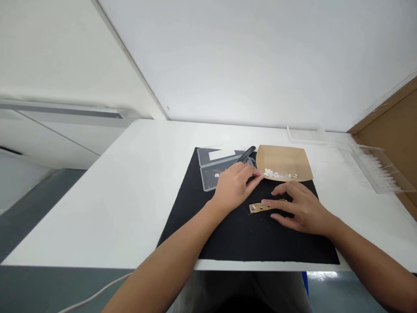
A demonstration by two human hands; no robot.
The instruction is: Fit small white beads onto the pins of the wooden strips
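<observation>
My left hand [235,183] is closed in a pinch at the near left edge of a brown paper tray [283,157]. Whatever lies between its fingertips is too small to make out. Small white pieces [273,173] are scattered along the near side of that tray. My right hand [301,209] is open, fingers apart, and its index finger reaches over a narrow tan strip [256,209] bearing small shiny metal parts. Part of the strip is hidden under this hand. Behind my left hand lies an opened clear plastic case [208,176] with a black-handled tool [247,154] by it.
A black mat [234,243] lies under the work on a white table [107,195]. Clear plastic trays [379,169] stand at the right, near a brown board [394,117]. Another white tray [306,135] sits by the back wall. A white cable [94,295] hangs below the table.
</observation>
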